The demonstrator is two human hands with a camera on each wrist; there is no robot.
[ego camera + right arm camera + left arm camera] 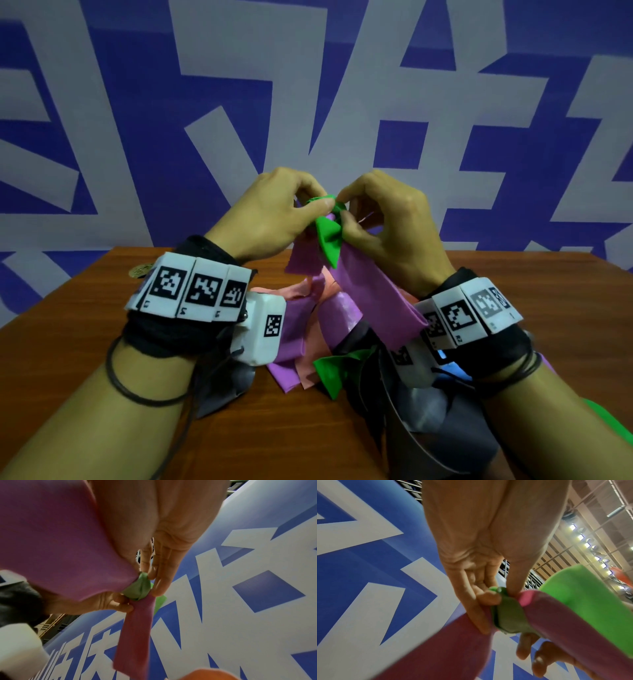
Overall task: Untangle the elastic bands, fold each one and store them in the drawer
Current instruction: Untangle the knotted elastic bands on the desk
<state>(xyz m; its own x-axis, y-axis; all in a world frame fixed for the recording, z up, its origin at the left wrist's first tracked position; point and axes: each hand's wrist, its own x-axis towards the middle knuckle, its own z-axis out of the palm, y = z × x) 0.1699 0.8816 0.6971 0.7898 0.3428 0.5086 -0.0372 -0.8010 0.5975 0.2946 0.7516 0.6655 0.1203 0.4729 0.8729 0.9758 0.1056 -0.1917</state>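
left hand (270,209), right hand (387,219) pinching green band (329,236), purple band (373,291) knotted

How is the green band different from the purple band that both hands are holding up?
The green band is bright green and bunched into a tight knot at the fingertips; the purple band is purple and hangs down in flat, wide strips. The green band wraps around the purple band, which passes through the knot. Less of the green band shows up here than of the purple. The left hand and the right hand pinch both, raised above the table.
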